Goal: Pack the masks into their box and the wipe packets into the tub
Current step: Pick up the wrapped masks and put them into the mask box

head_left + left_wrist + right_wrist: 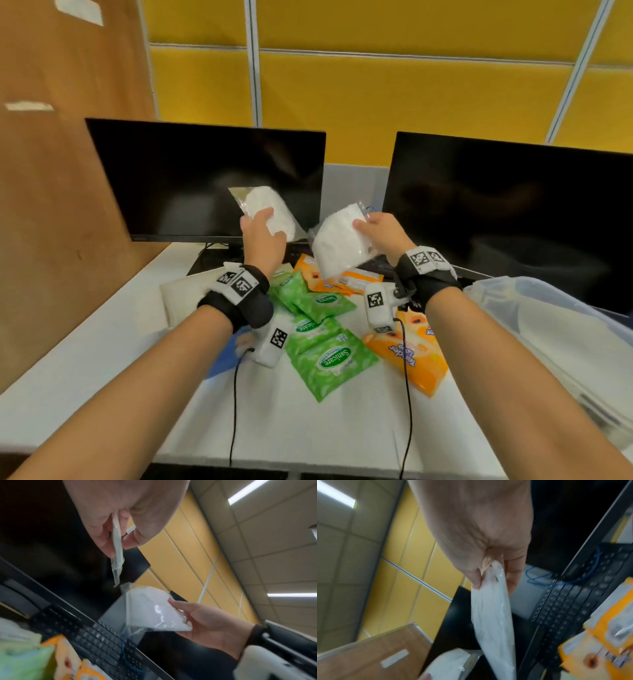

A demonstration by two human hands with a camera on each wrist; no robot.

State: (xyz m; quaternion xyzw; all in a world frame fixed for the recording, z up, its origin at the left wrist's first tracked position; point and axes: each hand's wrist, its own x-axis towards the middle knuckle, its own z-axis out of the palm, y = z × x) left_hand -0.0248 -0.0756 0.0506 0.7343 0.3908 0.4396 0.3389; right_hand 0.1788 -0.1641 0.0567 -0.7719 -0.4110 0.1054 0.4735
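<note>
My left hand [262,228] is raised in front of the left monitor and pinches a white mask in a clear wrapper [270,209], seen edge-on in the left wrist view [117,550]. My right hand [378,228] holds a second wrapped white mask [337,241] beside it, also seen as a wrapped mask [493,615] hanging from the fingers. Below both hands, green wipe packets [325,356] and orange wipe packets [414,356] lie heaped on the white desk [85,359]. A clear plastic tub [555,329] stands at the right. A white mask box [185,294] lies partly hidden behind my left wrist.
Two dark monitors [205,178] [507,212] stand at the back, with a black keyboard [96,637] under them. A brown wooden panel [61,171] walls off the left side. Wrist camera cables [234,404] hang over the desk's front edge.
</note>
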